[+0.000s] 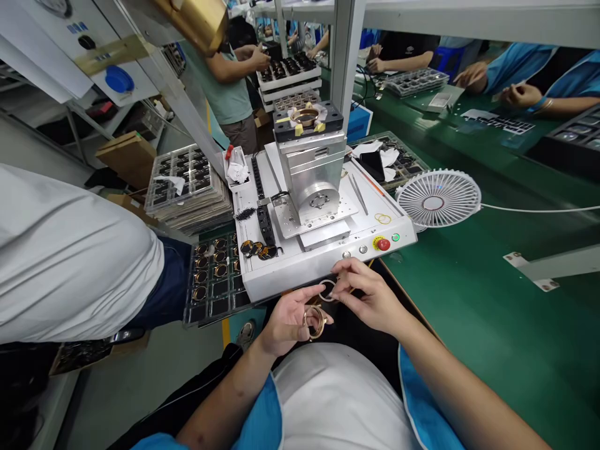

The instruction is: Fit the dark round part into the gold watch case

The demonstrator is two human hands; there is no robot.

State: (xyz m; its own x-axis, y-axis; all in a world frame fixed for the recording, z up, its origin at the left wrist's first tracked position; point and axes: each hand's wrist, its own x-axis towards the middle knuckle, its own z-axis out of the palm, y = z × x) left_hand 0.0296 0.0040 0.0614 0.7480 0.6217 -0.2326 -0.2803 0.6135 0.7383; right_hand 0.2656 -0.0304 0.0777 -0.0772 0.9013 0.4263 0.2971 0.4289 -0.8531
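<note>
My left hand (291, 320) grips a gold-toned watch case (315, 322), a round frame with lugs, between thumb and fingers. A thin pale ring (327, 290) is pinched in my right hand (368, 294), just above and to the right of the watch case. The tip of my left index finger reaches the ring's left side. Both hands are in front of a white machine base (300, 269), which carries a metal fixture (313, 172). On top of that fixture lies another round gold part (304, 117), with yellow tape around it.
The base's front has a red emergency button (383, 244). Tweezers (359, 195), yellow rings (383, 219) and round black-and-gold parts (267, 251) lie on it. A white fan (438, 199) stands right; a tray of watch cases (213, 281) sits left. A person in white (70, 256) is close at left.
</note>
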